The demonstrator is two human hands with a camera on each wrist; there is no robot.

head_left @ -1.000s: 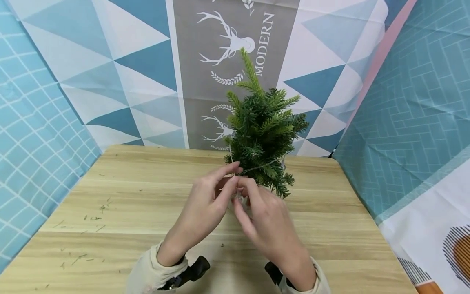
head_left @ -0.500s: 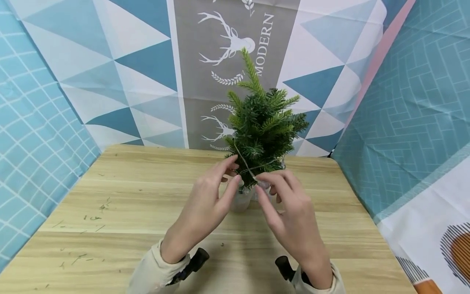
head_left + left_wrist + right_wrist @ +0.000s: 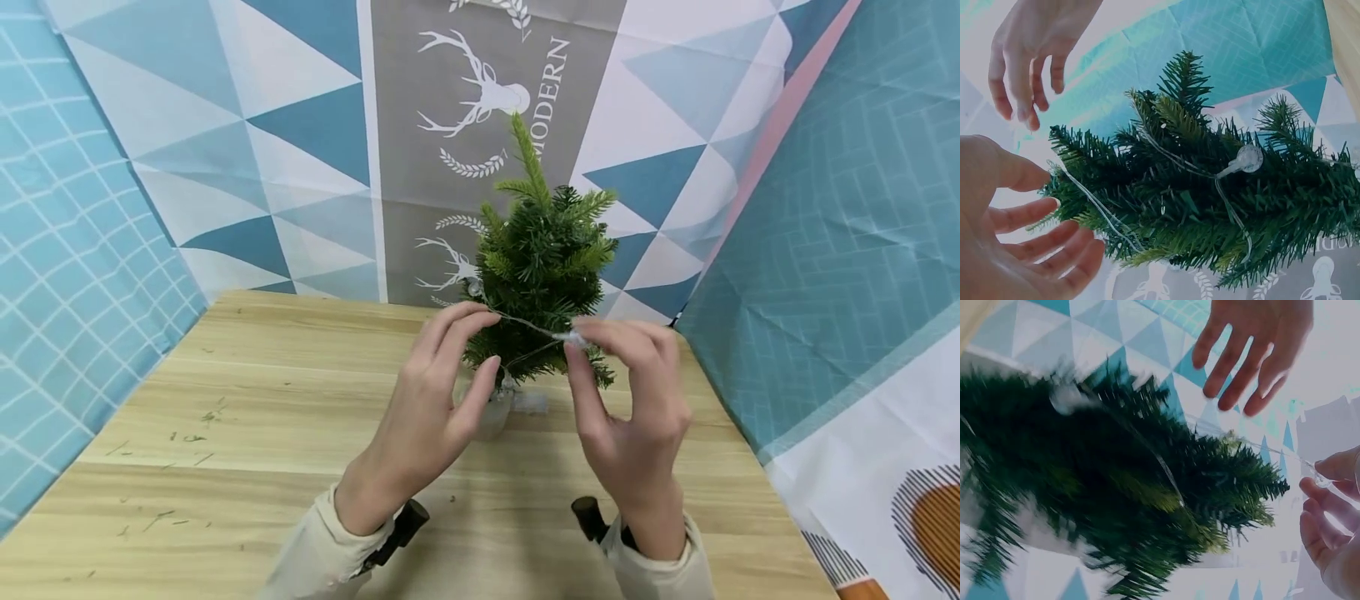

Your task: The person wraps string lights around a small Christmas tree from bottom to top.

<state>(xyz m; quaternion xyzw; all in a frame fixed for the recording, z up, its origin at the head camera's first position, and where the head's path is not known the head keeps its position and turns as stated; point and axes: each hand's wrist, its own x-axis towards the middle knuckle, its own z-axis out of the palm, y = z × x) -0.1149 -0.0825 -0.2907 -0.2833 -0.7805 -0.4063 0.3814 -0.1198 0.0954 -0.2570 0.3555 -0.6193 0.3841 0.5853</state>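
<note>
A small artificial Christmas tree (image 3: 551, 258) stands in a pale translucent pot (image 3: 491, 419), a clear string light wire (image 3: 525, 322) running across its front. My right hand (image 3: 637, 408), at the tree's lower right, pinches a clear bulb (image 3: 1321, 482) of the string between thumb and index finger. On the other side, my left hand (image 3: 431, 408) is spread with loosely bent fingers, its fingertips close to the wire and branches. Another round clear bulb (image 3: 1249, 159) sits among the green needles in the left wrist view. The string's far side is hidden by the branches.
Beside the pot lies a small clear block-like piece (image 3: 531, 403). Fallen needles (image 3: 210, 412) are scattered over the left of the wooden table (image 3: 247, 500). Patterned cloth (image 3: 315, 150) hangs behind and at both sides.
My right hand has moved right and up from beside the left hand, drawing the bulb and wire across the tree's front. My left hand's fingers have spread wider. The view has shifted slightly.
</note>
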